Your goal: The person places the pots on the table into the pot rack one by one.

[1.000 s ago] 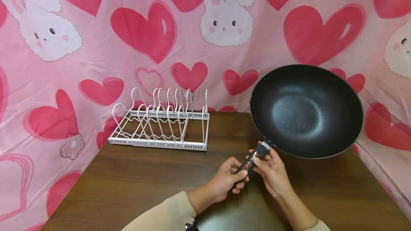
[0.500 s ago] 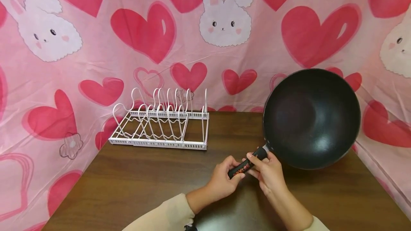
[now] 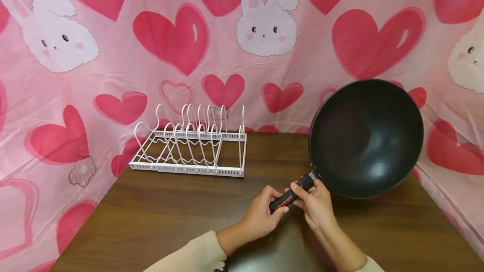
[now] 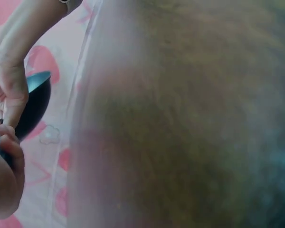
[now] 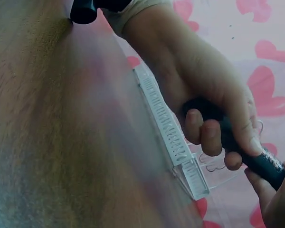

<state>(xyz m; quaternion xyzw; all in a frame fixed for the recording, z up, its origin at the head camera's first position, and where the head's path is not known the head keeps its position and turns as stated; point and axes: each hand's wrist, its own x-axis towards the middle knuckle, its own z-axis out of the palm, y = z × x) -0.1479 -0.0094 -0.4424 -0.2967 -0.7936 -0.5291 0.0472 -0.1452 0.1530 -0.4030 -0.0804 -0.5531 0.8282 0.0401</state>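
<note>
The black wok [image 3: 366, 137] is held up on edge over the right half of the brown table [image 3: 159, 217], its hollow facing the person and its lower rim close above the wood; whether it touches cannot be told. Its handle [image 3: 291, 195] runs down and to the left from the bowl toward the person, so the long axis slants from far right to near left. Both hands sit on that handle: the left hand [image 3: 262, 215] wraps its fingers round the butt end, and the right hand [image 3: 316, 205] pinches the upper part near the metal collar, closer to the bowl. The right wrist view shows the left hand's fingers [image 5: 206, 135] curled round the dark grip. The bowl therefore lies up and right of both hands, the right one nearer to it. To the left, well apart, stands 1 white wire rack [image 3: 190, 144] with upright loops, against the pink cloth [image 3: 113, 53] printed with hearts and rabbits
</note>
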